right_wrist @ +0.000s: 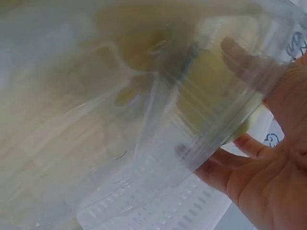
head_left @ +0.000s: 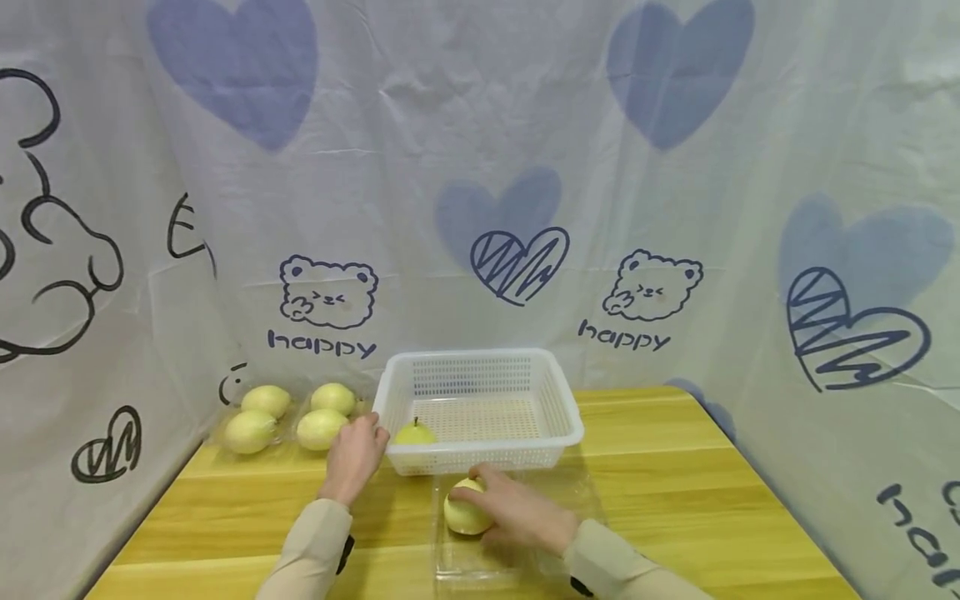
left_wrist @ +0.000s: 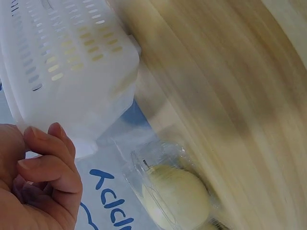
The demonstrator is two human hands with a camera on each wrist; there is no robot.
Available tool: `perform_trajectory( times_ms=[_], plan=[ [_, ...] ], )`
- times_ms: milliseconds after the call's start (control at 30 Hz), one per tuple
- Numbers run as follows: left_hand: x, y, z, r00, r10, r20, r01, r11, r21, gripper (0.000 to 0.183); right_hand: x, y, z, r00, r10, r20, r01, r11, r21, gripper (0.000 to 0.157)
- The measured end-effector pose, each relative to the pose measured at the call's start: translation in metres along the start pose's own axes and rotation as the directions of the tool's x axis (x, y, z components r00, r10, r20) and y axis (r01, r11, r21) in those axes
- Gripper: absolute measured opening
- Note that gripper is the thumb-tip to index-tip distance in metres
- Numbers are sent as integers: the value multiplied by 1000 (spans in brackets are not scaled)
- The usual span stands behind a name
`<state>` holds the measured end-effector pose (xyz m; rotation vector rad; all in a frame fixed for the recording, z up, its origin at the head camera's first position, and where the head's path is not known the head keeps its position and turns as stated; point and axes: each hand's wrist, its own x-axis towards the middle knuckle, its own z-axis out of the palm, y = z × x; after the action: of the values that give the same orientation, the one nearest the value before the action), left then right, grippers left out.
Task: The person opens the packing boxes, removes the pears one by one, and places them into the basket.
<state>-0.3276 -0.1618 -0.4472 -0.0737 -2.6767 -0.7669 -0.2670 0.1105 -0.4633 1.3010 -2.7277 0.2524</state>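
A white plastic basket [head_left: 480, 457] with slotted walls stands at the back of the table, one yellow-green pear [head_left: 415, 432] inside its front left corner. At that corner my left hand [head_left: 356, 457] pinches the basket's rim, its fingers curled in the left wrist view [left_wrist: 43, 177]. In front of the basket, my right hand [head_left: 525, 510] grips a pale yellow pear [head_left: 465, 512] from its right side, thumb and fingers around it. This pear is over a clear plastic box [head_left: 472, 565]. Through the clear plastic [right_wrist: 144, 120], the right wrist view shows part of the pear blurred.
To the left of the basket sit several pale pears [head_left: 250, 432] in clear plastic packs. The wood-patterned table [head_left: 675, 492] extends to the right. A white printed curtain [head_left: 420, 208] hangs close behind the basket and along both sides.
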Motion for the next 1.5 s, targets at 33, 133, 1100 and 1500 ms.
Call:
perform_trajectory(
  times_ms=[33,133,1100,1500],
  plan=[
    [0,0,0,1000,4,-2,-4,1000,3,34,1,0,0,1000,-7,10,7,1000,-4,75],
    [0,1,-1,1000,4,-2,-4,1000,12,29,3,2,1,999,-30,30,31,999,-27,78],
    [-1,6,0,999,33,-24,-31,997,75,13,11,1,-10,980,120,156,-143,979,146,67],
    [0,4,0,999,21,-41,-17,993,113,15,13,-4,-7,986,61,157,-68,997,39,47]
  ],
)
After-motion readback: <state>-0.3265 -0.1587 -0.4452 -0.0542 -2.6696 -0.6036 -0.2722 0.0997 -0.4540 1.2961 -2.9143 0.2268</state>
